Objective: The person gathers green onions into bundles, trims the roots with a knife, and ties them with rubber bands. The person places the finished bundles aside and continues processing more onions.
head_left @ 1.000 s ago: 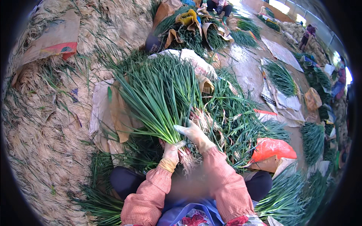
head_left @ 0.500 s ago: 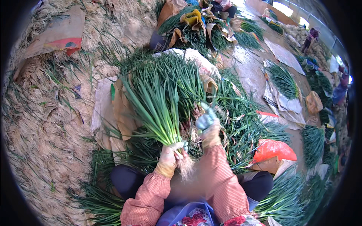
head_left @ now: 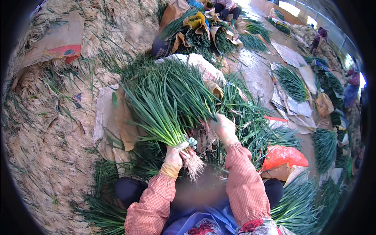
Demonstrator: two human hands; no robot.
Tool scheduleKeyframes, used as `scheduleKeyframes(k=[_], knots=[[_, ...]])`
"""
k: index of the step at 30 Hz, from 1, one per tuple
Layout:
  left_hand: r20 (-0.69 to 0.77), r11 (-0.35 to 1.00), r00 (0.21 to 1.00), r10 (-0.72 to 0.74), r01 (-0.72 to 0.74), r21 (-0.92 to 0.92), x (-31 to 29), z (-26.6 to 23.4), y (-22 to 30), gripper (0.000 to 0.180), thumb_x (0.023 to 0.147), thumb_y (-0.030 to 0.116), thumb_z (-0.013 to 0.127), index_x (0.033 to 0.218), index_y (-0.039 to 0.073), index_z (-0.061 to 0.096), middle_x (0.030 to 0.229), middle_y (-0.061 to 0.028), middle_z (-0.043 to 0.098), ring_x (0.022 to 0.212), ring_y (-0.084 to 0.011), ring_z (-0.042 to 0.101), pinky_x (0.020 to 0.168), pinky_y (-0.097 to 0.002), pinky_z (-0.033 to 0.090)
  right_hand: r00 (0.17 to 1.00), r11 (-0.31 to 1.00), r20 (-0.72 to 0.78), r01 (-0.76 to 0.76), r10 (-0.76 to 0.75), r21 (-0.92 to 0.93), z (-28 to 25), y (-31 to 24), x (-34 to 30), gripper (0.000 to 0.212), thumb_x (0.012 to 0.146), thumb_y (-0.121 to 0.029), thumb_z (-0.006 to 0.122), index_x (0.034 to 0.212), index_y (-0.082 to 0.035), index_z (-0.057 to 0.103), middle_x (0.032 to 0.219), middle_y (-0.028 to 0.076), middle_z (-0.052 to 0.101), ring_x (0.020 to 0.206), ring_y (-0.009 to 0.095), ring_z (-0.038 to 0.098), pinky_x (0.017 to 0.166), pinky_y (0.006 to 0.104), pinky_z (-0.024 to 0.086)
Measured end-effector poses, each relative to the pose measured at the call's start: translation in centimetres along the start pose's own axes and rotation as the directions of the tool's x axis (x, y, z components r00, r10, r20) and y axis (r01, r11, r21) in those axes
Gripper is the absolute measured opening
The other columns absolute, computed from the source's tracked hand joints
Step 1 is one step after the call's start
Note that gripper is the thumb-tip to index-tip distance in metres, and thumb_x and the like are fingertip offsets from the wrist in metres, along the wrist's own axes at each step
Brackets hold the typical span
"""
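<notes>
My left hand, in a pale glove with blue-green coated fingers, is wrapped round a bunch of scallions. Their white roots hang below the grip, and the long green leaves fan away to the upper left. My right hand, gloved the same way, reaches into the heap of loose scallions beside the bunch. Its fingers are bent in at the stems, and the tips are mostly hidden, so what they hold does not show.
A red plastic bag lies right of the heap. Brown paper sacking is spread at the left, beside a floor of pale dried roots. Further scallion piles lie on sheets. People are at work farther off.
My right hand has moved slightly up and right, away from the left hand's bunch and to the heap's stems. The left hand still grips the bunch, its roots swung a little right.
</notes>
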State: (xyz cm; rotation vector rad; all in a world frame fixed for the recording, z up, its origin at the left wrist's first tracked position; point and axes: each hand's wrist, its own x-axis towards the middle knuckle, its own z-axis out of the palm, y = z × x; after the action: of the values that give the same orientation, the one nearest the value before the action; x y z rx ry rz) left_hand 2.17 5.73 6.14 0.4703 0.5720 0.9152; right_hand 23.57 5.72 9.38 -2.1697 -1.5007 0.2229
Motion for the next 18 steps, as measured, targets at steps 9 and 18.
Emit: scheduleKeyframes(k=[9,18], knots=[[0.065,0.985,0.996,-0.068,0.057,0.164,0.5,0.9,-1.0,0.018,0.083,0.01,0.057,0.09,-0.007,0.062,0.072,-0.0162,0.063,0.051,-0.016,0.057,0.04,-0.0174,0.035,0.954,0.833,0.211,-0.29,0.213,0.471,-1.6,-1.4,-8.2,0.029,0.088,-0.019,0.06,0.117,-0.019,0.063,0.091,0.004,0.07,0.075,0.011,0.066,0.074,0.0255,0.05],[0.112,0.997,0.992,-0.057,0.061,-0.04,-2.4,-0.4,-2.0,0.026,0.078,0.005,0.058,0.102,-0.002,0.055,0.087,-0.0189,0.064,0.065,-0.0243,0.063,0.063,-0.0364,0.054,0.78,0.157,0.626,-0.615,-0.024,0.772,4.1,-3.4,-4.3,0.026,0.087,-0.018,0.063,0.108,-0.003,0.057,0.074,0.002,0.064,0.045,0.009,0.051,0.039,0.0218,0.04]])
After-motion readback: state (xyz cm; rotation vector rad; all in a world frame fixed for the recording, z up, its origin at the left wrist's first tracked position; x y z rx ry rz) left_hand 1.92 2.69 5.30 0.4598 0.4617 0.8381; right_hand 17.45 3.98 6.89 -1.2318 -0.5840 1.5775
